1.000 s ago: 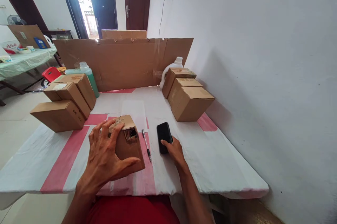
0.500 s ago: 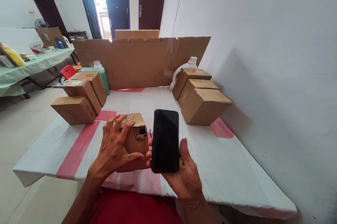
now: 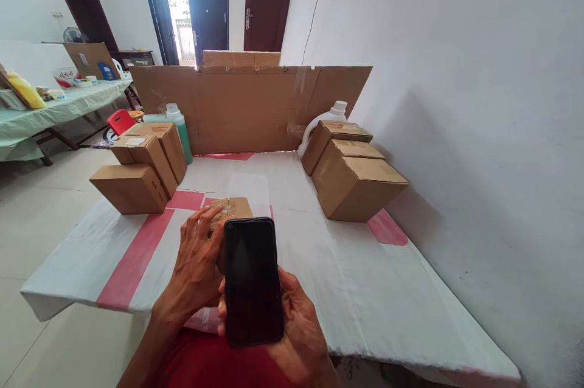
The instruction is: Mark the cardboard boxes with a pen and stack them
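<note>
Two hands meet at the near edge of the desk. The right hand cradles a black phone from below, grip clamped on its edges, dark screen facing up and tilted toward the person. The left hand lies spread over a small worn box, fingers curled down its left side, grip closed loosely on it. The phone covers most of that box from view, so only its taped top shows at about 12 o'clock from the phone.

To handle this well, I judge the left hand should keep the box pinned flat on the cloth so it does not slide, while the right hand keeps the phone level and supported underneath, thumb clear of the screen.

Three closed boxes sit stacked in a row at 10 o'clock, with a green bottle just behind them. Three more closed boxes stand at 2 o'clock near the wall, a white jug touching the farthest. All are sealed; their contents cannot be seen, nor can those of the worn box. A cardboard screen stands upright across the far edge at 12 o'clock.
</note>
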A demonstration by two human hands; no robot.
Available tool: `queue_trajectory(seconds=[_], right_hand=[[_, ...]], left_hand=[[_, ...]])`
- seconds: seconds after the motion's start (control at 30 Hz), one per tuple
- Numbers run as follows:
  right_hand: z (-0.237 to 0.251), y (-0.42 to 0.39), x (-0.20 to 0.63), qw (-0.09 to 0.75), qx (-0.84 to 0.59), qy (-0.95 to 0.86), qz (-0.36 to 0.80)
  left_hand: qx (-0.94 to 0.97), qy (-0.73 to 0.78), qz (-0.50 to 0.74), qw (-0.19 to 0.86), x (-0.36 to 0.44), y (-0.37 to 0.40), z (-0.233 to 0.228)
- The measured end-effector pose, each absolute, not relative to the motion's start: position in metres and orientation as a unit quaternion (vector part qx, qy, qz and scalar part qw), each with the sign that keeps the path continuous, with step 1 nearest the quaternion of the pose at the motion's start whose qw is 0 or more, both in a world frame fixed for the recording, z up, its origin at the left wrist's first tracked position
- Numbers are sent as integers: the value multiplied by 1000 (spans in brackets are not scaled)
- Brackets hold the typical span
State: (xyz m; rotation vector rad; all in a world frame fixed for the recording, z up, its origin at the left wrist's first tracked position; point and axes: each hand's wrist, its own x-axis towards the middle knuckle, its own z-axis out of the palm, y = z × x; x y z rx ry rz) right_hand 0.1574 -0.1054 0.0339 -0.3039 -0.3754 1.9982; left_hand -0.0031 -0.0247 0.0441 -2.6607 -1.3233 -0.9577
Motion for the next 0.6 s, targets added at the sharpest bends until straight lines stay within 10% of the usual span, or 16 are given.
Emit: queue_trajectory(seconds=[0.6], right_hand=[[29, -104, 159, 525, -152, -152, 824]], left_hand=[[-845, -436, -310, 0, 3, -25, 43]])
